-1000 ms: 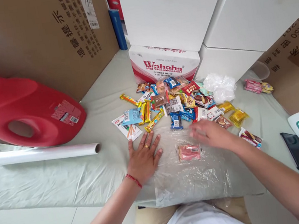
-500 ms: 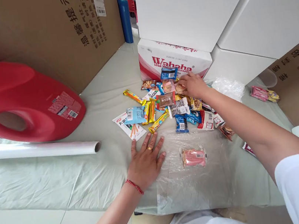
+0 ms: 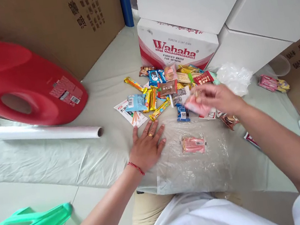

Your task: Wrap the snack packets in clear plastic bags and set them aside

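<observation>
Head view shows just one pink packet [image 3: 193, 145] laid on the clear plastic sheet [image 3: 182, 177], a second packet [image 3: 197, 107] pinched in the right hand [image 3: 217, 97]'s closed grip, other snacks [image 3: 167, 88] heaped beyond, and the left hand [image 3: 147, 148] spread flat, empty.

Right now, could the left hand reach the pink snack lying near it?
Probably yes: the left hand rests close by, and only clear plastic lies between it and the pink snack.

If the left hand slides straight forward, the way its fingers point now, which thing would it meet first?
The left hand would probably meet the nearest slim yellow packet, just ahead, though the exact gap is unclear.
</observation>
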The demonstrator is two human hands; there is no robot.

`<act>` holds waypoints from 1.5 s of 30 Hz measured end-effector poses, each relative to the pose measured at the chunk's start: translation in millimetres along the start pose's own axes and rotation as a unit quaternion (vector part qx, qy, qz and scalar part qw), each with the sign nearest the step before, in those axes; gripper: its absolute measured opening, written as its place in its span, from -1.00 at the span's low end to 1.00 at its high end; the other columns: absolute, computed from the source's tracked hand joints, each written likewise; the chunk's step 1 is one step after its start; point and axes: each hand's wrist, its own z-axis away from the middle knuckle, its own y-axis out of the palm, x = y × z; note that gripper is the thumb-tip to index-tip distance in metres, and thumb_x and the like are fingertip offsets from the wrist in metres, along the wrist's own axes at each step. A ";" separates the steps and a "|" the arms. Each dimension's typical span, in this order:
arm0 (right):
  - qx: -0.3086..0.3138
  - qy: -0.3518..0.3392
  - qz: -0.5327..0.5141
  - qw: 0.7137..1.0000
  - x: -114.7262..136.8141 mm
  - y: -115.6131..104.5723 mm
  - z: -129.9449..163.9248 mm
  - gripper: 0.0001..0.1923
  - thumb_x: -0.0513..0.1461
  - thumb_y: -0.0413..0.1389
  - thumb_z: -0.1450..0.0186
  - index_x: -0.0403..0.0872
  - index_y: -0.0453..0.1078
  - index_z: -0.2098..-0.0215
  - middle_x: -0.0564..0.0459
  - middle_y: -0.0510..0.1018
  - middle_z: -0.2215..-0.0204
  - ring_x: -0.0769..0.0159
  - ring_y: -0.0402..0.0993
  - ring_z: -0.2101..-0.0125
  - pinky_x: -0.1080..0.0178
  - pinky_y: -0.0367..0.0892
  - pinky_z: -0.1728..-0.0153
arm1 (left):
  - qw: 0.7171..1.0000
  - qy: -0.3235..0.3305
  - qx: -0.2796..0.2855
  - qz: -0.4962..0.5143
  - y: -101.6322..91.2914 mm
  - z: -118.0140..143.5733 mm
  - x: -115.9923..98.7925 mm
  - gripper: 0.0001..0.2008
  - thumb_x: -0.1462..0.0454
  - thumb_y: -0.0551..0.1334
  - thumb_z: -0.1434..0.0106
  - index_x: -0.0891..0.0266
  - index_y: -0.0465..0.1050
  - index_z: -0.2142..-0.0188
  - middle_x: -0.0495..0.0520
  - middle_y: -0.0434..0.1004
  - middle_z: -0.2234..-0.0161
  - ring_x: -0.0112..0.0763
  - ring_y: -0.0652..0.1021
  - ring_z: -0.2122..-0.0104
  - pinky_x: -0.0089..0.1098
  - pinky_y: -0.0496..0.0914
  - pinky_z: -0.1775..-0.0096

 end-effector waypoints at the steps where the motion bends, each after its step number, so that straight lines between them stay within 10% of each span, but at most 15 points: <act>1: 0.061 0.012 -0.038 0.997 3.9 11.7 19.3 -0.53 0.04 0.14 -0.38 -0.04 0.52 -0.11 0.03 0.66 0.20 0.20 0.56 0.26 0.22 0.43 0.27 | 1.000 -0.001 0.002 0.000 0.4 0.1 0.0 -0.47 0.05 -0.06 -0.50 -0.01 0.14 -0.41 0.09 0.08 -0.44 -0.03 0.14 -0.43 0.30 -0.22 -0.37; 4: 0.148 -0.009 -0.049 0.988 8.4 51.3 63.7 -0.60 -0.02 0.04 -0.46 -0.06 0.54 -0.06 -0.03 0.67 0.14 0.18 0.57 0.19 0.18 0.45 0.16 | 1.000 -0.004 0.002 -0.001 0.9 0.0 0.0 -0.47 0.05 -0.06 -0.50 -0.03 0.13 -0.41 0.08 0.08 -0.44 -0.03 0.14 -0.43 0.29 -0.23 -0.37; 10: -0.011 -0.040 0.170 0.985 14.7 95.0 107.8 -0.59 -0.08 0.06 -0.46 -0.04 0.44 -0.21 -0.21 0.51 -0.15 -0.06 0.32 -0.16 -0.17 0.27 -0.18 | 1.000 0.000 0.005 -0.007 0.4 -0.9 -0.2 -0.46 0.05 -0.06 -0.50 -0.04 0.12 -0.42 0.10 0.08 -0.44 0.00 0.16 -0.42 0.33 -0.21 -0.35; 15: -0.012 -0.010 0.190 0.982 22.1 118.5 141.3 -0.38 -0.03 0.17 -0.38 -0.11 0.29 -0.33 -0.31 0.37 -0.27 -0.20 0.17 -0.29 -0.31 0.14 -0.27 | 1.000 -0.003 0.011 -0.018 -0.5 -1.9 -0.8 -0.46 0.06 -0.07 -0.50 -0.04 0.10 -0.42 0.10 0.07 -0.44 0.00 0.15 -0.42 0.33 -0.19 -0.35; 22: -0.001 -0.070 0.132 0.989 -0.9 112.7 143.9 -0.47 -0.32 0.15 -0.35 0.00 0.34 -0.28 -0.15 0.49 -0.13 -0.05 0.15 -0.32 -0.27 0.06 -0.33 | 0.999 -0.008 0.021 -0.027 -1.7 -2.5 -2.0 -0.46 0.05 -0.08 -0.50 -0.03 0.11 -0.42 0.11 0.07 -0.44 0.01 0.15 -0.42 0.34 -0.17 -0.34; 27: 0.062 -0.104 0.163 0.979 -1.6 99.9 133.0 -0.29 0.02 0.25 -0.32 0.03 0.25 -0.36 -0.18 0.30 -0.34 -0.17 -0.09 -0.43 -0.42 -0.21 -0.35 | 1.000 0.007 0.023 -0.016 0.9 -2.6 6.5 -0.47 0.08 -0.11 -0.51 0.01 0.15 -0.41 0.12 0.10 -0.44 -0.01 0.17 -0.41 0.30 -0.14 -0.35; 34: -0.160 -0.019 0.075 0.984 3.0 81.9 207.0 -0.60 -0.20 0.02 -0.46 0.22 0.41 -0.21 -0.05 0.60 0.02 0.00 0.44 -0.15 -0.17 0.40 -0.15 | 0.988 0.028 -0.144 0.038 -12.7 15.1 17.2 -0.46 0.19 0.04 -0.45 0.15 0.16 -0.39 0.29 0.25 -0.36 0.03 0.26 -0.37 0.11 0.22 -0.31; 37: -0.129 -0.020 0.061 0.990 0.6 90.2 258.7 -0.49 -0.22 0.10 -0.41 0.36 0.33 -0.27 -0.01 0.64 0.16 -0.03 0.55 -0.01 -0.17 0.52 0.00 | 0.965 0.135 -0.213 0.069 -26.1 41.6 12.8 -0.39 0.39 0.07 -0.37 0.03 0.14 -0.39 0.22 0.37 -0.28 -0.02 0.34 -0.32 0.03 0.37 -0.23; 41: 0.019 -0.086 0.132 0.987 -8.3 113.0 293.1 -0.21 -0.10 0.24 -0.34 0.21 0.08 -0.46 -0.08 0.48 -0.22 -0.07 0.37 -0.25 -0.25 0.35 -0.24 | 0.949 0.278 -0.059 0.138 -34.1 74.4 5.3 -0.31 0.44 0.02 -0.35 0.05 -0.02 -0.43 0.24 0.30 -0.34 -0.13 0.35 -0.33 -0.07 0.44 -0.20; 45: 0.031 -0.098 0.146 0.984 -19.3 130.1 288.7 -0.36 -0.27 0.12 -0.41 0.12 0.16 -0.42 -0.06 0.45 -0.27 0.05 0.38 -0.25 -0.23 0.28 -0.30 | 0.938 0.333 0.053 0.082 -24.3 88.1 8.5 -0.34 0.12 0.22 -0.37 0.05 0.09 -0.40 0.24 0.18 -0.41 0.05 0.17 -0.41 0.17 0.19 -0.34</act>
